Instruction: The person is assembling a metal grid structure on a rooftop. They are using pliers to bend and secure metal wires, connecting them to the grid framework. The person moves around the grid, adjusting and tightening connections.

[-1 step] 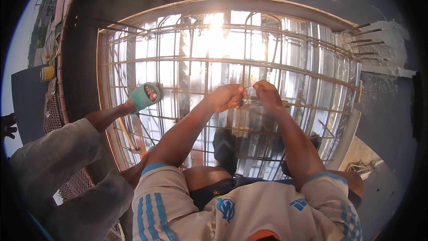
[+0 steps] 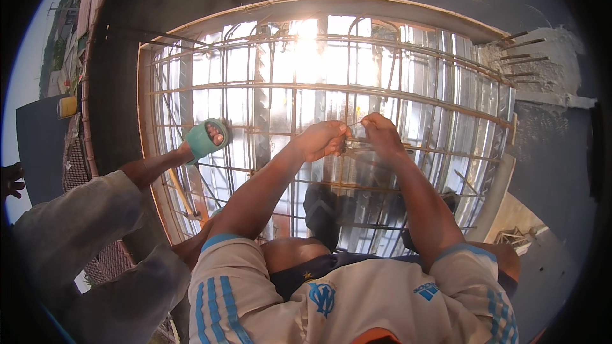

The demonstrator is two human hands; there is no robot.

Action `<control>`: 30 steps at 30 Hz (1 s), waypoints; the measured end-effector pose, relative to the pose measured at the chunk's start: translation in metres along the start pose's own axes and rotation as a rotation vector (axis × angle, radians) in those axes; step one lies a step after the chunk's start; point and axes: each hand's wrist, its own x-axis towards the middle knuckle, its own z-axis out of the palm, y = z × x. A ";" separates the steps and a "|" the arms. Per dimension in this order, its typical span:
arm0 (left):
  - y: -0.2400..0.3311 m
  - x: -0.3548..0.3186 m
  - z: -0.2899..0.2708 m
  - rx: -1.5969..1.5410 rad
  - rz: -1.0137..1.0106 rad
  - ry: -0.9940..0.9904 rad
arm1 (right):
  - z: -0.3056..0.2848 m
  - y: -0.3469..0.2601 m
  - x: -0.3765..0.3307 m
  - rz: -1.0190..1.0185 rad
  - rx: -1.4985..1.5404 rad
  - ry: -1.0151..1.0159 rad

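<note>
Near the middle of the rebar mesh (image 2: 287, 85), my left hand (image 2: 323, 140) and my right hand (image 2: 381, 132) face each other a short way apart. A thin wire (image 2: 356, 124) spans the gap, its two ends pinched between the fingertips of each hand. Both hands are closed. Just below them runs a crossing bar, and a dark, narrow thing (image 2: 363, 147) beside the left fingers is too unclear to name. The mesh lies over shiny ribbed metal sheets (image 2: 220, 99), which glare strongly at the far side.
Another person's foot in a green sandal (image 2: 205, 139) stands on the mesh at left, with grey trousers (image 2: 83, 216) nearby. A wooden frame (image 2: 145, 89) borders the mesh. A hammer-like tool (image 2: 183, 194) lies at lower left. Bare rebar ends (image 2: 526, 59) jut out at right.
</note>
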 end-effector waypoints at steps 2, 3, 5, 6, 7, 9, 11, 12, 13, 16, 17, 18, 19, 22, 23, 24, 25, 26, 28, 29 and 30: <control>0.003 -0.001 0.004 -0.003 0.080 0.022 | -0.005 -0.001 0.000 -0.046 -0.007 0.007; 0.003 0.000 0.007 -0.006 0.120 0.030 | -0.005 0.001 -0.001 -0.060 0.021 0.017; 0.004 0.008 0.014 -0.036 0.210 0.101 | 0.000 0.004 0.001 -0.091 0.074 0.040; 0.004 0.009 0.016 -0.053 0.259 0.146 | 0.006 -0.007 -0.006 -0.072 0.017 0.036; 0.005 0.009 0.016 -0.097 0.274 0.151 | 0.009 -0.012 -0.010 -0.074 0.038 0.004; 0.008 0.007 0.015 -0.187 0.304 0.161 | 0.011 -0.021 -0.015 -0.081 0.078 -0.064; 0.011 0.006 0.019 -0.172 0.300 0.134 | 0.004 -0.029 -0.015 -0.066 0.063 -0.051; 0.011 0.004 0.020 -0.165 0.296 0.124 | 0.001 -0.028 -0.015 -0.095 0.051 -0.032; 0.009 0.004 0.018 -0.145 0.290 0.122 | 0.000 -0.028 -0.015 -0.123 0.040 -0.013; 0.008 0.012 0.000 0.104 0.253 0.184 | 0.005 -0.023 -0.014 -0.004 -0.001 -0.002; 0.012 0.016 -0.008 0.307 0.226 0.244 | 0.007 -0.019 -0.013 0.079 0.084 0.019; 0.013 0.017 -0.017 0.510 0.198 0.305 | 0.010 -0.013 -0.015 0.160 0.170 0.036; 0.012 0.019 -0.025 0.614 0.248 0.392 | 0.013 -0.007 -0.014 0.241 0.256 0.053; 0.012 0.025 -0.035 0.842 0.306 0.555 | 0.022 0.032 0.010 0.390 0.574 0.315; 0.011 0.023 -0.039 0.867 0.319 0.558 | 0.024 0.032 0.013 0.357 0.517 0.339; 0.010 0.020 -0.043 0.891 0.333 0.560 | 0.028 0.030 0.017 0.324 0.460 0.361; 0.008 0.019 -0.045 0.916 0.346 0.562 | 0.033 0.029 0.021 0.290 0.402 0.383; 0.011 0.022 -0.039 0.995 0.400 0.628 | 0.038 0.039 0.033 0.209 0.218 0.511; 0.020 0.030 -0.019 1.155 0.524 0.748 | 0.051 0.069 0.061 0.051 -0.162 0.763; 0.022 0.030 -0.020 1.256 0.631 0.770 | 0.057 0.068 0.066 0.100 -0.190 0.748; 0.025 0.033 -0.021 1.355 0.742 0.787 | 0.063 0.067 0.069 0.149 -0.218 0.734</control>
